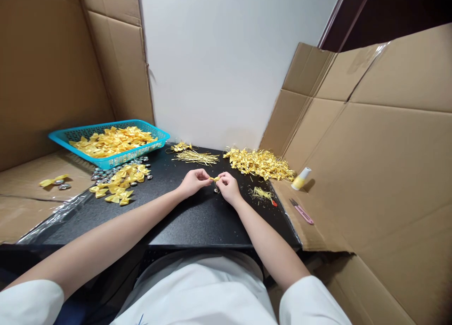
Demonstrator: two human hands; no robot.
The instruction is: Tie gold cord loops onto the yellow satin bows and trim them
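Between both hands, over the middle of the black table [197, 226], is a small yellow ribbon bow [214, 178], mostly hidden by the fingers. My left hand [194, 182] pinches its left side. On the other side my right hand [228, 186] is closed on it too. A small shiny silver bell [216, 190] shows just below the fingertips; whether it is attached to the bow I cannot tell. Just beyond the hands lies a bundle of thin yellow cords [197, 157].
Left stand a blue basket [106, 164] of yellow bows, loose bows [120, 195] and silver bells [100, 174]. A heap of bows with cords [259, 164] lies back right. Thread scraps [262, 193], a thread spool [301, 179] and pink snips [302, 212] are at right. Cardboard walls [381, 151] flank the table.
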